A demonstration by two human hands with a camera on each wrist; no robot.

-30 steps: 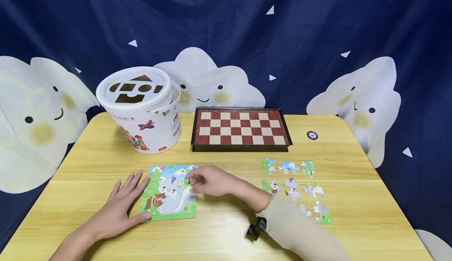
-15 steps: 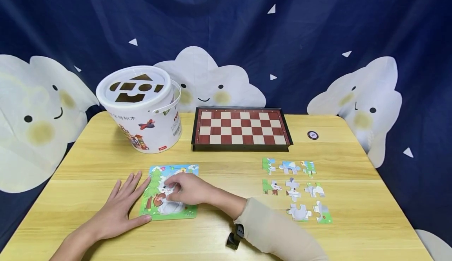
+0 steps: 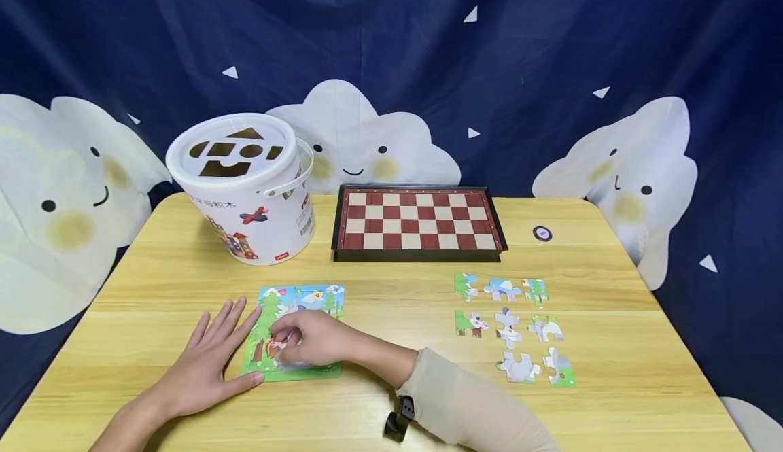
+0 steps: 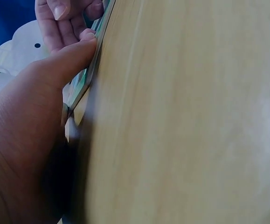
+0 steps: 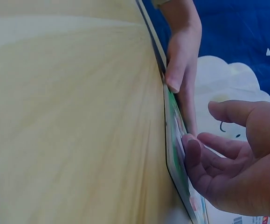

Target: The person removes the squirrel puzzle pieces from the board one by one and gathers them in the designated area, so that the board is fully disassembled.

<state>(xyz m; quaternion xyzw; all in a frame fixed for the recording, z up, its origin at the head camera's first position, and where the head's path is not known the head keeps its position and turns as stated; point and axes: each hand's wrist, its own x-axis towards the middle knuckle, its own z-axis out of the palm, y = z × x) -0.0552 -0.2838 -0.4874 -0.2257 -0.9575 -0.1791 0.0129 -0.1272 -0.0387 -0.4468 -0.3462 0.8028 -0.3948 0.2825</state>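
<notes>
A square puzzle board [image 3: 268,304] with a squirrel picture lies on the wooden table, left of centre. My left hand [image 3: 204,367] lies beside it, fingers straight and spread, thumb on its lower left corner. My right hand [image 3: 318,338] is over the board's middle and covers part of the squirrel. In the right wrist view, the right hand's [image 5: 242,163] fingers are loosely bent, with fingertips on the picture and the thumb apart from them. No loose piece shows between them. The left thumb [image 4: 81,51] touches the board's edge [image 4: 90,70] in the left wrist view.
Several loose jigsaw pieces [image 3: 518,368] lie in rows on the right. Behind stand a white block bucket [image 3: 269,228] with a shape-cut lid and a red-and-white chessboard [image 3: 419,221]. A round chip [image 3: 542,234] lies at the back right.
My right hand has moved left, from the board's right edge to over its middle, and slightly toward me. The left hand has stayed in place.
</notes>
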